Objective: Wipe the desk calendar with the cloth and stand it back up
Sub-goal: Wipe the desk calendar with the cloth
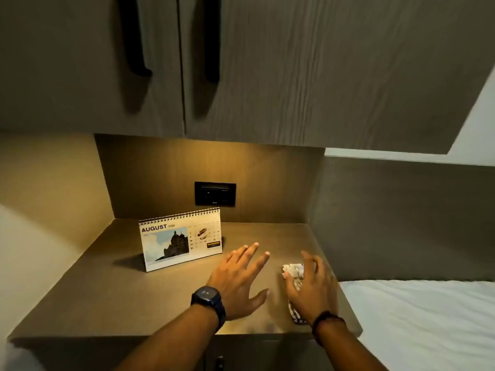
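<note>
A spiral-bound desk calendar (180, 240) showing August stands upright on the brown counter (107, 295), toward the back left. My left hand (238, 282), with a dark watch on the wrist, hovers flat and empty with fingers spread, just right of the calendar. My right hand (312, 287) rests on a crumpled white patterned cloth (293, 271) near the counter's right edge. Its fingers curl over the cloth, and most of the cloth is hidden under the palm.
Dark wood cabinets with two black handles (211, 38) hang low overhead. A black wall socket (215, 194) sits on the back panel behind the calendar. A bed with white sheets (417, 322) adjoins the counter's right side. A drawer handle (219, 364) shows below the front edge.
</note>
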A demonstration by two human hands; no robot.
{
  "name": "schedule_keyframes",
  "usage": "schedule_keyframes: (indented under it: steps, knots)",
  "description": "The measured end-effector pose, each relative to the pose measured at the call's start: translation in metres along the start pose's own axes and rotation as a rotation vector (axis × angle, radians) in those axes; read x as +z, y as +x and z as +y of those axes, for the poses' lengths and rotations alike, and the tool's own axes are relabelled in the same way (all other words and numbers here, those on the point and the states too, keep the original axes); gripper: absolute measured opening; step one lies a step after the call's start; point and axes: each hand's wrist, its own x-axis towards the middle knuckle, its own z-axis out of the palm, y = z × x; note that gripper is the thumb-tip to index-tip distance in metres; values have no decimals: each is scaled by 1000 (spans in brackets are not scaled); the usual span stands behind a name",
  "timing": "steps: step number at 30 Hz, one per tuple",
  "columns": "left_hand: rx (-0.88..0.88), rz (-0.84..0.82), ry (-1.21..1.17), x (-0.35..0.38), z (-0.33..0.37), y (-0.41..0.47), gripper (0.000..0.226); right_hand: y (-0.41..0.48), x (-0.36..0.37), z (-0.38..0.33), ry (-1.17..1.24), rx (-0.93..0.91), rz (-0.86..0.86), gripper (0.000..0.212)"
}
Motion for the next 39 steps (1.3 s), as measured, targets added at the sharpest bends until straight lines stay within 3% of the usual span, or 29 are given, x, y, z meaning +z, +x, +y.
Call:
schedule_keyframes:
  steps: [4,8,19,22,24,29,31,35,39]
  knots:
    - [-127,-184,-67,46,1,15,80,19,37,29,-49,109,-260,77]
    - [-158,-317,-69,81,-6,27,84,33,67,45,-87,145,-339,86]
    - [-198,-438,-154,133,-36,24,104,36,108,39,-221,237,-237,53]
    - [-167,-427,-123,120,-51,28,99,38,113,26,-103,243,-160,50]
    - [-183,-335,-82,101,-75,33,89,42,121,3,72,229,-104,51]
    - [-212,198,11,25,-166,64,71,56,146,-97,598,213,122,51]
    - [-248,286,86,3,-201,78,67,61,157,-135,725,254,122,52]
    - [-333,119,181,-6,-245,102,69,71,182,-186,819,329,53,60]
    - [-357,-70,158,13,-259,108,70,80,201,-212,862,354,86,71]
